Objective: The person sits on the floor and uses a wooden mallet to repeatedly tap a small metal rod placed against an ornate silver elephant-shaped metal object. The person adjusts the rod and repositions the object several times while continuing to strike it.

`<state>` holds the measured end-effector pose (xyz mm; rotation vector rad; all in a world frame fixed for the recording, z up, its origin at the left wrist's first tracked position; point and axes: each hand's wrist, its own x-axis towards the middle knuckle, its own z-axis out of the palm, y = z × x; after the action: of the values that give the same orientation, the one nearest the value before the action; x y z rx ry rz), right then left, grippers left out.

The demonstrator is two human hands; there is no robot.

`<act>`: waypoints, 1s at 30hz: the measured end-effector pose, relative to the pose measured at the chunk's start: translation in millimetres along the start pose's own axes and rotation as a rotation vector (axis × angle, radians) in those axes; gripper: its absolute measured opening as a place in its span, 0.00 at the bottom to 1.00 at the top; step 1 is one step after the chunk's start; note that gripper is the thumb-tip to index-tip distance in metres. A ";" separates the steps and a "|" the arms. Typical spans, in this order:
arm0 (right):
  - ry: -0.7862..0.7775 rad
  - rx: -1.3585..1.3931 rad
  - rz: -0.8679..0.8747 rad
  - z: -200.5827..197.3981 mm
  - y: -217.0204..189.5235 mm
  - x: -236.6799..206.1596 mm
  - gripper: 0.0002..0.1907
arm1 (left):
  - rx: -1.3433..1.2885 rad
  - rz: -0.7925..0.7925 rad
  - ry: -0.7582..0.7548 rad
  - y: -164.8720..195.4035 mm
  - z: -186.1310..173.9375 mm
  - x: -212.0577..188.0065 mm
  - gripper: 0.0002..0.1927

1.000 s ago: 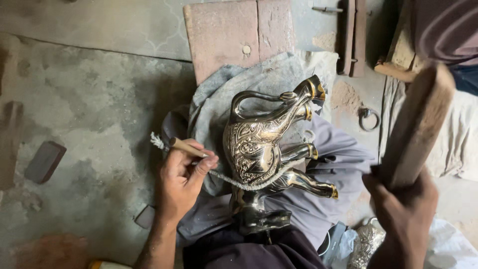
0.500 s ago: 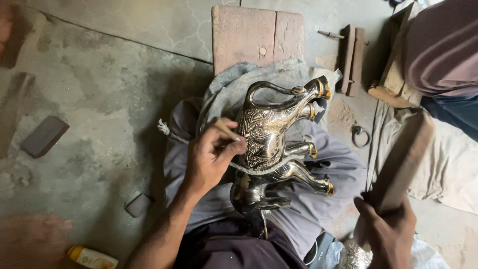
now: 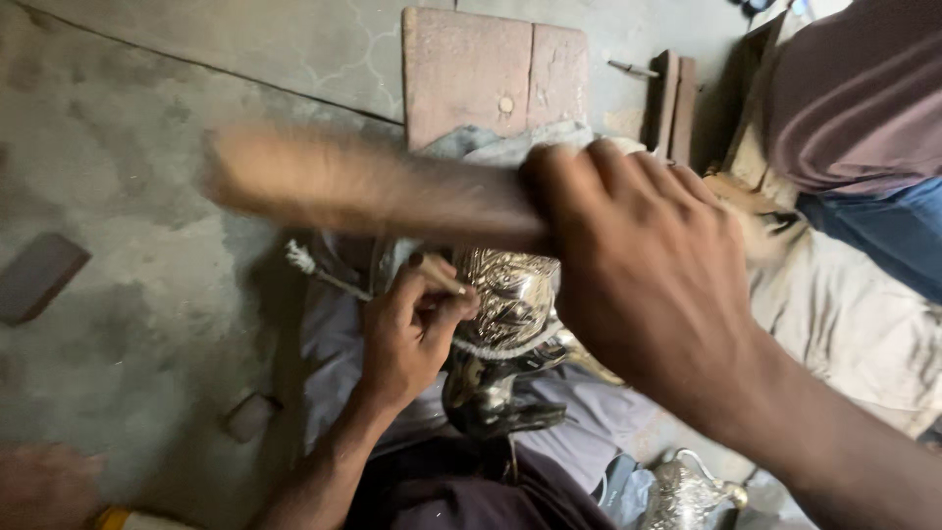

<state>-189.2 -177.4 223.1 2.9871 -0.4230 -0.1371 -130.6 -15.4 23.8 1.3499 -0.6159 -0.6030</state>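
While the left hand (image 3: 407,339) pinches a slim wooden-handled punch (image 3: 439,275) shut between thumb and fingertips, tip set against the embossed metal figure (image 3: 505,299), the right hand (image 3: 648,285) is clenched fully around a blurred wooden mallet (image 3: 363,186) held above the punch. The figure rests on grey cloth (image 3: 329,334) over the lap, bound by a white cord (image 3: 496,348). Judged step: chasing the relief, mid-strike. The next move calls for a square blow on the punch head, with the left grip steady so the tip does not skid
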 end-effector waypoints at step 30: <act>-0.136 -0.072 -0.131 32.4 24.3 28.0 0.14 | 0.138 0.110 -0.059 -13.0 -10.5 12.1 0.09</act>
<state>-172.5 -211.9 192.3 2.9435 -0.2306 -0.3616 -115.2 -18.3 10.3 1.4207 -0.7857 -0.5203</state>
